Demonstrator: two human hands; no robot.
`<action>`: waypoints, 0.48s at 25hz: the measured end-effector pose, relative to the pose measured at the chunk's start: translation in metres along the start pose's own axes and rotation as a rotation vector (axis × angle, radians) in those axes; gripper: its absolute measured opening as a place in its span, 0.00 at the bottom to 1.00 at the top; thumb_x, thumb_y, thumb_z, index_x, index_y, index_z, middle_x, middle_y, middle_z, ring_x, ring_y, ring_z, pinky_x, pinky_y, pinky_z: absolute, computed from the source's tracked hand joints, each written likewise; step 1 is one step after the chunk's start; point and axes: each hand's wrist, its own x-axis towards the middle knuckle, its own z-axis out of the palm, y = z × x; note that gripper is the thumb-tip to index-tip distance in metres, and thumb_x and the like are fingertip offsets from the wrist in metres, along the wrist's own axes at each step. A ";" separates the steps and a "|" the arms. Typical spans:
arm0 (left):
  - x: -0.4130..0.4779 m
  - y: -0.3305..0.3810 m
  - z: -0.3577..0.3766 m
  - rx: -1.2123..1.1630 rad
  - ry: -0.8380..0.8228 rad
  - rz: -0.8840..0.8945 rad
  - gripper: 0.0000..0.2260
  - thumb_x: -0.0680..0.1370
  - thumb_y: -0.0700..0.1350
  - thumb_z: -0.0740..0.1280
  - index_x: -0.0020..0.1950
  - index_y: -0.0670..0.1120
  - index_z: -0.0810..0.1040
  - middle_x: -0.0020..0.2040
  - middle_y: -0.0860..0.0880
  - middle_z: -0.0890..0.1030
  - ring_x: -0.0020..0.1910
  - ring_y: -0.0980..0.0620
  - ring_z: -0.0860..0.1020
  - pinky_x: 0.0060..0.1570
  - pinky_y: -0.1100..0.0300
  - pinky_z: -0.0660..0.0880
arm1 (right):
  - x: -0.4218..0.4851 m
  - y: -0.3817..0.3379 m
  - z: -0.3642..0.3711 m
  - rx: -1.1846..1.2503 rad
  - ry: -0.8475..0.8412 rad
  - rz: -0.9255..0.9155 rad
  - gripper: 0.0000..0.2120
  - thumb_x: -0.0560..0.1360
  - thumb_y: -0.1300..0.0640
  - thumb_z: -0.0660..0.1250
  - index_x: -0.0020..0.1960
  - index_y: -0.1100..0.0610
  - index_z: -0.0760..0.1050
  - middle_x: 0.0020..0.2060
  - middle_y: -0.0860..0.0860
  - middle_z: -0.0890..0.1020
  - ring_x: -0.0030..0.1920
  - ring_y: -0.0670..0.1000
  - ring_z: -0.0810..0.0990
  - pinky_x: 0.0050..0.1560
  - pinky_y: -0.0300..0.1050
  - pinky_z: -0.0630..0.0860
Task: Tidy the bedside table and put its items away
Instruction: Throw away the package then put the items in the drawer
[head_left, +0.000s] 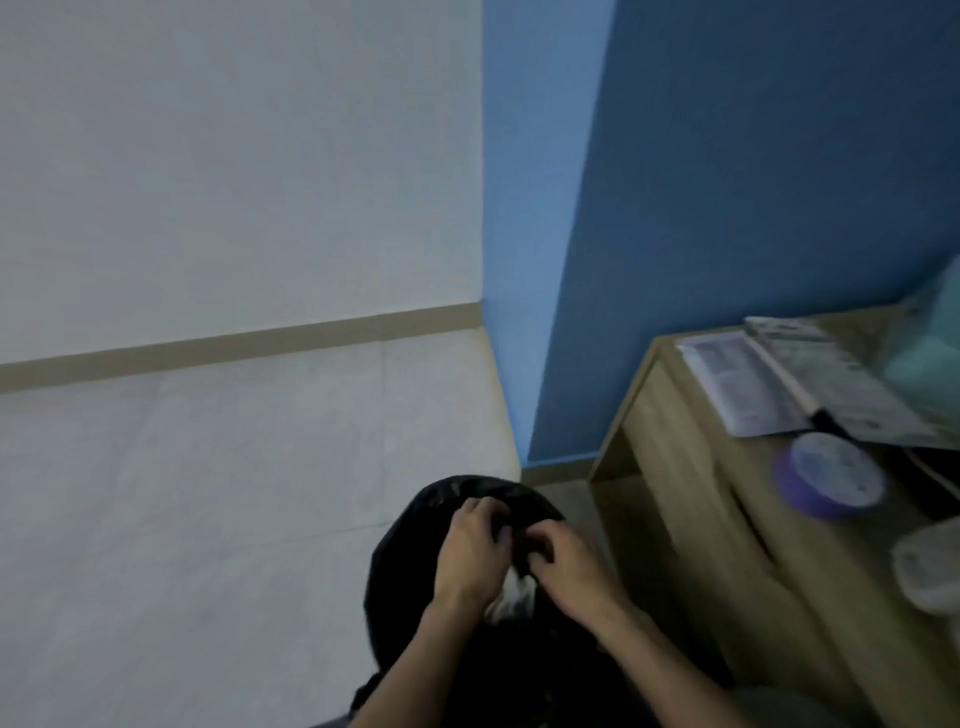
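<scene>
A black plastic bag (410, 587) sits on the floor at bottom centre. My left hand (470, 551) and my right hand (566, 564) meet over it, and both pinch the black plastic at its top. Something white (514, 597) shows between my wrists, inside or under the bag. To the right stands the wooden bedside table (691, 467). On it lie a printed sheet (737, 384), a white stick with a black end (789, 384), a purple round tin (831, 480) and a clear lidded container (930, 566).
A teal plastic bag (930, 343) and a printed pouch (852, 384) lie at the table's far right. A blue wall corner (675, 208) stands behind the table. A pale floor (208, 493) with a beige skirting board spreads to the left.
</scene>
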 end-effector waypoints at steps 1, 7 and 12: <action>0.002 0.019 -0.004 -0.029 0.011 0.040 0.11 0.73 0.39 0.65 0.55 0.43 0.78 0.55 0.45 0.78 0.56 0.46 0.77 0.58 0.56 0.71 | -0.009 -0.004 -0.017 0.013 0.057 -0.035 0.14 0.72 0.59 0.64 0.57 0.55 0.76 0.56 0.53 0.81 0.58 0.52 0.77 0.58 0.41 0.70; -0.003 0.146 0.033 -0.302 -0.202 0.016 0.17 0.75 0.45 0.67 0.63 0.41 0.74 0.60 0.44 0.79 0.59 0.47 0.77 0.53 0.65 0.70 | -0.085 0.000 -0.147 0.267 0.441 -0.150 0.08 0.72 0.61 0.65 0.46 0.49 0.76 0.45 0.48 0.82 0.46 0.45 0.81 0.50 0.41 0.78; -0.013 0.198 0.097 -0.648 -0.482 -0.297 0.31 0.74 0.47 0.68 0.73 0.41 0.60 0.70 0.43 0.70 0.66 0.43 0.71 0.65 0.48 0.70 | -0.117 0.035 -0.243 0.195 0.795 -0.156 0.10 0.71 0.67 0.67 0.48 0.54 0.77 0.42 0.45 0.78 0.45 0.45 0.78 0.50 0.38 0.76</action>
